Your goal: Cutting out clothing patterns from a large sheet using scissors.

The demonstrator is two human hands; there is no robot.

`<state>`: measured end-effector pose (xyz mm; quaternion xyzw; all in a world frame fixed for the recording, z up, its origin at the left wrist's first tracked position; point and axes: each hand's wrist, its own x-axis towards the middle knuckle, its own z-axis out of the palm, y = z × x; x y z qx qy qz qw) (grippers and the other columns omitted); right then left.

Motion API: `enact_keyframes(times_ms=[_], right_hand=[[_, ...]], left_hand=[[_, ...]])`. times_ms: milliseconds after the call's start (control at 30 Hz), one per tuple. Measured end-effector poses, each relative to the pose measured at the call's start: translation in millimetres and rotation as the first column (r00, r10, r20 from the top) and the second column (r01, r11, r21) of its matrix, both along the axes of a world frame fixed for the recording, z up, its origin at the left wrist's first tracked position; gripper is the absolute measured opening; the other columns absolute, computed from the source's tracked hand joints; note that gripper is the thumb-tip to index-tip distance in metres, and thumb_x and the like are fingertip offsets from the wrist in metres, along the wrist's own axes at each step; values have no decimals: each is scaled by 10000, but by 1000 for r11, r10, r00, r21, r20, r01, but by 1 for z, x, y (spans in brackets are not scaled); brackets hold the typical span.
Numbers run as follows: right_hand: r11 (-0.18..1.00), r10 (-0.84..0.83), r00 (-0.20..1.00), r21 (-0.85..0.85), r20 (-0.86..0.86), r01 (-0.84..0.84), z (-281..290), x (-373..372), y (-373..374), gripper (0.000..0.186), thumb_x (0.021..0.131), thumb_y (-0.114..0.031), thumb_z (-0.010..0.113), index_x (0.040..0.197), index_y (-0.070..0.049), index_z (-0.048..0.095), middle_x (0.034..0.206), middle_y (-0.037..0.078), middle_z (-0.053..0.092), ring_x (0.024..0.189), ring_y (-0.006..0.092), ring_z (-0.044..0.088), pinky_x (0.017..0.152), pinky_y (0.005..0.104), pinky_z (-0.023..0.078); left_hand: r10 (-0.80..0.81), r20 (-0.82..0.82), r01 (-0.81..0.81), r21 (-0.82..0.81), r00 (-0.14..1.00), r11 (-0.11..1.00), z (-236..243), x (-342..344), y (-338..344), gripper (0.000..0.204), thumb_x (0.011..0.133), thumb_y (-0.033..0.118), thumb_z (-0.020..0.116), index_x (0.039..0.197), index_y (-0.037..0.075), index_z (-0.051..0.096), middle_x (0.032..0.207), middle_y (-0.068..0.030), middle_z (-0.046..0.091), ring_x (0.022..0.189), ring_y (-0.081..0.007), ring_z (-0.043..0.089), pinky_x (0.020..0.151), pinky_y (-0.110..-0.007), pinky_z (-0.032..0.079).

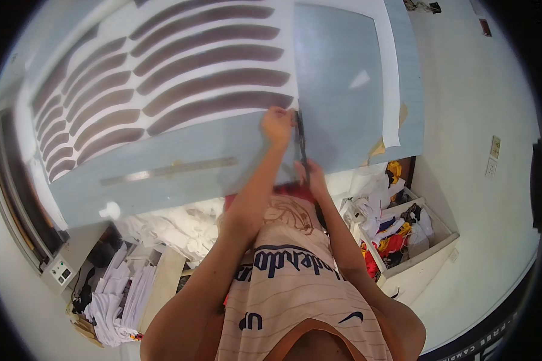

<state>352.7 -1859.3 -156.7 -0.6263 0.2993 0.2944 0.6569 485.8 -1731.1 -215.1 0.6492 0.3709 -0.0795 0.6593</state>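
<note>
A white sheet (140,101) printed with rows of curved dark brown strips (220,108) lies across the table, covering its left and middle part. At the sheet's lower right corner, my left hand (277,126) is closed, its fingertips pinching the edge beside the last strip. Closer to my body, my right hand (312,179) grips a long, narrow, dark tool that looks like scissors (301,135). The tool points away from me, and its far end reaches the sheet's corner right beside my left fingers. My right fingers partly hide the handle end.
The blue-grey table (337,60) bears a long ruler (168,170) near its front edge and a white paper strip (390,78) at right. A small white scrap (360,79) lies there too. Below are bins of cloth (397,234) and stacked white fabric (117,301).
</note>
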Motion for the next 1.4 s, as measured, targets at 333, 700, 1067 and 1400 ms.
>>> enact_keyframes(times_ms=[333, 700, 1067, 1400], right_hand=[[971, 96, 995, -220, 13, -90, -6, -2, -2, 343, 887, -341, 799, 775, -60, 635, 583, -48, 509, 478, 59, 456, 444, 243, 339], [997, -24, 999, -67, 26, 26, -6, -1, -11, 373, 876, -307, 823, 716, -76, 579, 538, -54, 483, 432, 46, 435, 410, 225, 340], [995, 85, 996, -57, 35, -83, 2, 2, -8, 324, 921, -315, 771, 798, -81, 582, 571, -56, 468, 462, 55, 435, 434, 226, 361], [998, -16, 1000, -60, 10, 17, -13, 5, 12, 356, 910, -303, 785, 728, -101, 556, 550, -53, 474, 442, 51, 426, 419, 224, 346]], left_hand=[[2, -202, -63, -298, 979, 952, 12, -7, 7, 323, 930, 308, 745, 938, -8, 676, 789, -87, 717, 519, -155, 632, 449, -268, 436], [150, -358, -316, -466, 922, 827, 15, -2, 2, 339, 923, 320, 757, 1037, 16, 658, 950, -109, 742, 659, -203, 682, 592, -299, 524], [52, -232, -164, -498, 971, 852, 2, 3, 9, 205, 923, 222, 751, 908, 35, 669, 778, -60, 672, 580, -130, 586, 523, -267, 460], [64, -285, -204, -496, 956, 844, 3, 4, 11, 187, 911, 199, 759, 915, 28, 682, 751, -62, 667, 598, -149, 613, 544, -285, 487]])
